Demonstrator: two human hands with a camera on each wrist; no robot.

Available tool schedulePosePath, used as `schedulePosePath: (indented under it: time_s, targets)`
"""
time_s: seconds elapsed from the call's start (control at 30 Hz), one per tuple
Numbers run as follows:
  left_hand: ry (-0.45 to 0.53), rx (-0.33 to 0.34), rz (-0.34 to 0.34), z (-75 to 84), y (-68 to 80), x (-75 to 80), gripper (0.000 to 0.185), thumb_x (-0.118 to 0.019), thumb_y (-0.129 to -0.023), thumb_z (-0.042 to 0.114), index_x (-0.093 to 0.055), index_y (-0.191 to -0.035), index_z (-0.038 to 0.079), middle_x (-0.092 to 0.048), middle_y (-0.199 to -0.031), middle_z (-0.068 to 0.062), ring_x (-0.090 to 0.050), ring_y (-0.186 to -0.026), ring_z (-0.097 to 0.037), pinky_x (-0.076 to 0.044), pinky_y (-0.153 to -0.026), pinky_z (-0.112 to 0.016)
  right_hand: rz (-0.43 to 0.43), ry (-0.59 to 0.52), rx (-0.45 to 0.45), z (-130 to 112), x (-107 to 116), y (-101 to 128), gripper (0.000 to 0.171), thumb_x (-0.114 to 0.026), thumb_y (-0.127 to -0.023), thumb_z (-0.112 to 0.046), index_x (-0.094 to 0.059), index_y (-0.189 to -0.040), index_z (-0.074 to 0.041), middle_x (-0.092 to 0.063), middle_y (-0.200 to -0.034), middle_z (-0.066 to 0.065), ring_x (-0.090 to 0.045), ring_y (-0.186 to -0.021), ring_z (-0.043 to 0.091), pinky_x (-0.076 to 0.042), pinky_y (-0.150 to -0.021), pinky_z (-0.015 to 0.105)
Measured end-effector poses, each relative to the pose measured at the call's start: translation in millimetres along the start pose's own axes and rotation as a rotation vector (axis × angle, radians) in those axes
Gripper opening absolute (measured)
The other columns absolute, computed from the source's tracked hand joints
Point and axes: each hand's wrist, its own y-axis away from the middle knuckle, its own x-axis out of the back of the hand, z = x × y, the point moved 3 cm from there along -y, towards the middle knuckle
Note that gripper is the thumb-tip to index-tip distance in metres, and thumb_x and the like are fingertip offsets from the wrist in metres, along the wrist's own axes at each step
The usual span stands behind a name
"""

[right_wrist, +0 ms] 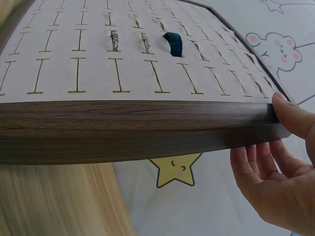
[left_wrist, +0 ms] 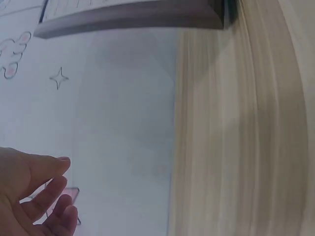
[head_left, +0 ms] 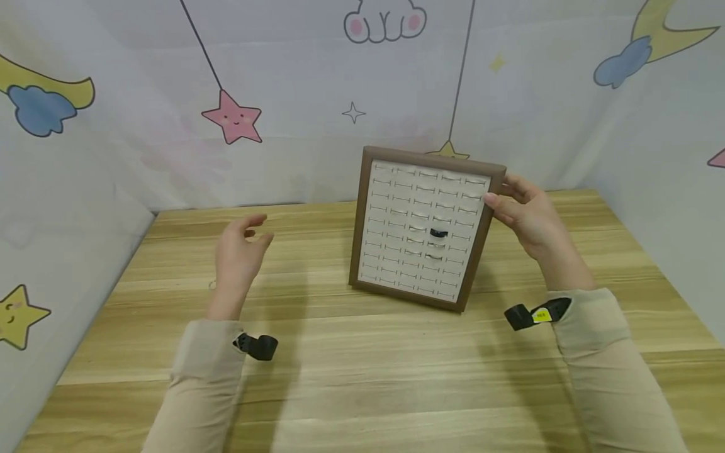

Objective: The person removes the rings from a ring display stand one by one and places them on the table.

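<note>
My right hand (head_left: 535,220) grips a brown wood-framed ring display board (head_left: 389,251) by its upper right edge, thumb on the front and fingers behind. The board stands upright, leaning back a little, with rows of slits in its white pad. A dark ring (right_wrist: 174,44) sits in one slit, and silver rings, such as a patterned silver ring (right_wrist: 114,41), sit in slits near it. To the left of the board, my left hand (head_left: 240,258) hovers over the table, loosely curled fingers and thumb apart, holding nothing.
A wooden table (head_left: 362,390) lies beneath, bordered at the back and sides by a white cloth (head_left: 306,157) printed with stars, moons and clouds. A small thin ring (head_left: 212,285) shows beside the left wrist. Both wrists wear black cameras.
</note>
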Motion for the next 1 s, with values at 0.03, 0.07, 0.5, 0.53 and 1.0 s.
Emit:
schedulePosePath:
  time_s: [0.03,0.07,0.5,0.53,1.0]
  targets:
    - [0.014,-0.017,-0.006,7.8,0.8,-2.9,0.039,-0.059,-0.094,0.01,-0.055,-0.132,0.005,-0.054,-0.136,-0.017,-0.05,-0.12,-0.037,-0.047,-0.093,-0.049,-0.001,-0.003,0.002,0,0,0,0.054,-0.068,-0.087,-0.014,-0.041,-0.134,-0.011,-0.048,-0.113,-0.006,-0.053,-0.101,0.004,-0.05,-0.083,0.009]
    - [0.021,-0.039,-0.008,15.5,1.4,-5.9,0.038,-0.059,-0.094,0.01,-0.056,-0.132,0.005,-0.055,-0.136,-0.016,-0.051,-0.119,-0.036,-0.048,-0.092,-0.049,-0.002,-0.005,0.003,0,0,0,0.054,-0.068,-0.087,-0.014,-0.041,-0.134,-0.011,-0.048,-0.113,-0.005,-0.053,-0.101,0.004,-0.05,-0.083,0.009]
    - [0.129,-0.276,-0.069,91.5,15.5,-47.1,0.034,-0.066,-0.09,0.01,-0.062,-0.123,0.003,-0.061,-0.127,-0.012,-0.057,-0.109,-0.029,-0.051,-0.09,-0.039,0.0,-0.004,0.001,-1,-1,0,0.053,-0.069,-0.087,-0.013,-0.042,-0.134,-0.012,-0.048,-0.114,-0.006,-0.052,-0.102,0.004,-0.049,-0.083,0.01]
    - [0.133,-0.283,-0.072,95.4,16.7,-50.0,0.033,-0.066,-0.09,0.011,-0.062,-0.122,0.004,-0.062,-0.126,-0.012,-0.057,-0.109,-0.028,-0.051,-0.09,-0.039,0.0,-0.003,-0.001,-1,-1,0,0.054,-0.069,-0.087,-0.013,-0.042,-0.134,-0.011,-0.048,-0.114,-0.006,-0.051,-0.102,0.004,-0.049,-0.083,0.01]
    - [0.021,-0.447,-0.197,129.1,44.3,-118.2,0.028,-0.067,-0.089,0.014,-0.066,-0.117,0.012,-0.066,-0.116,-0.003,-0.062,-0.099,-0.019,-0.054,-0.081,-0.03,0.008,0.012,-0.014,0,0,0,0.064,-0.069,-0.087,-0.015,-0.036,-0.142,-0.007,-0.048,-0.114,-0.007,-0.05,-0.104,0.004,-0.048,-0.083,0.009]
